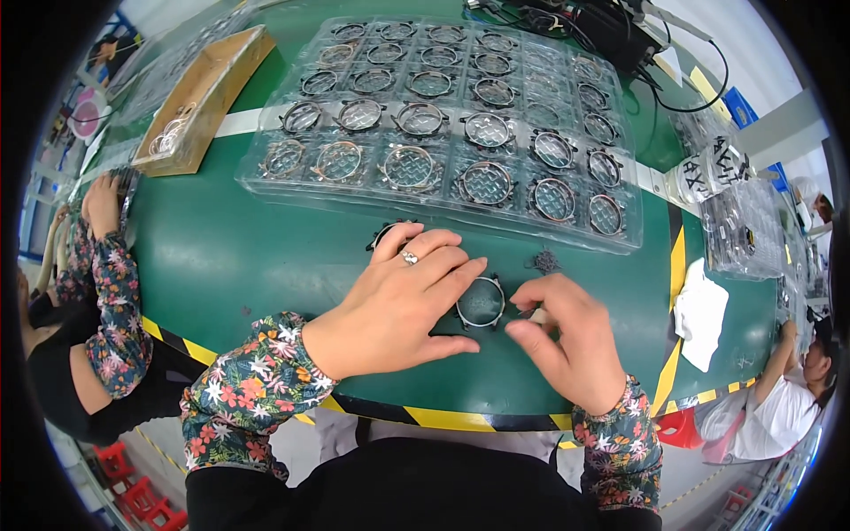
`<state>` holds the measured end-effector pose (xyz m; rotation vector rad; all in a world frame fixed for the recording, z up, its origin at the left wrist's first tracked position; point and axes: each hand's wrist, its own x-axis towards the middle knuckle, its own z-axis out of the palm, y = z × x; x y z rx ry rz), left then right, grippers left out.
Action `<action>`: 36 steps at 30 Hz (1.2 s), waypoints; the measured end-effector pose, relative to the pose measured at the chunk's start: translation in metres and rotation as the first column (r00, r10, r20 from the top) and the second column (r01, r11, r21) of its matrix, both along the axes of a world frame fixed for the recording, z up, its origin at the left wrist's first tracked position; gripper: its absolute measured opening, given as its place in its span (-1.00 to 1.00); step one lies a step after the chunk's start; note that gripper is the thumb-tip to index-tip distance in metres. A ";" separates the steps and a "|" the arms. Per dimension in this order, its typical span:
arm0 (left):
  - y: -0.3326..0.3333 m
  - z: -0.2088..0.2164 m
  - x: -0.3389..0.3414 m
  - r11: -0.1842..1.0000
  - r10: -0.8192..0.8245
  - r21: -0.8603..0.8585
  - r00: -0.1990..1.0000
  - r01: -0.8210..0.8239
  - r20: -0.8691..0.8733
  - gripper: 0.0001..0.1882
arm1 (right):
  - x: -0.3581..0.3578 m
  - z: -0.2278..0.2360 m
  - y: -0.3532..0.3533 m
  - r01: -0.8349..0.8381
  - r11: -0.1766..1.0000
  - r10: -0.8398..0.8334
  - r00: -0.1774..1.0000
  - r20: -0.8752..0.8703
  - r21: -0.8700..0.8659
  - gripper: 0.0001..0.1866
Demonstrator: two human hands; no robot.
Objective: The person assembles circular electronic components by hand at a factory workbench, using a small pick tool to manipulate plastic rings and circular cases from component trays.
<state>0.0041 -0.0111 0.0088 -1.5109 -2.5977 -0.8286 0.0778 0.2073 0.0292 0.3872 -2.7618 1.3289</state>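
Head view, centre frame: left hand [398, 305] lies flat and spread, fingertips steadying a ring [481, 302]; right hand [567, 341] pinches its edge, fingers narrow.

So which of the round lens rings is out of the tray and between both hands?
The lens ring lying on the green table, touched by the left hand and right hand. The others sit in the clear tray pockets.

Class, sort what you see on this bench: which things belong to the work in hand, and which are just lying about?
In use:
left hand
right hand
round lens ring
second ring under the left fingers
clear tray of rings

Lying about:
cardboard box
white cloth
black cables
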 end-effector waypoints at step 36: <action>-0.037 0.031 -0.022 0.950 0.309 -0.003 0.945 -0.311 0.105 -0.50 | 0.007 -0.011 -0.008 -0.015 0.979 0.027 0.998 -0.054 0.205 -0.43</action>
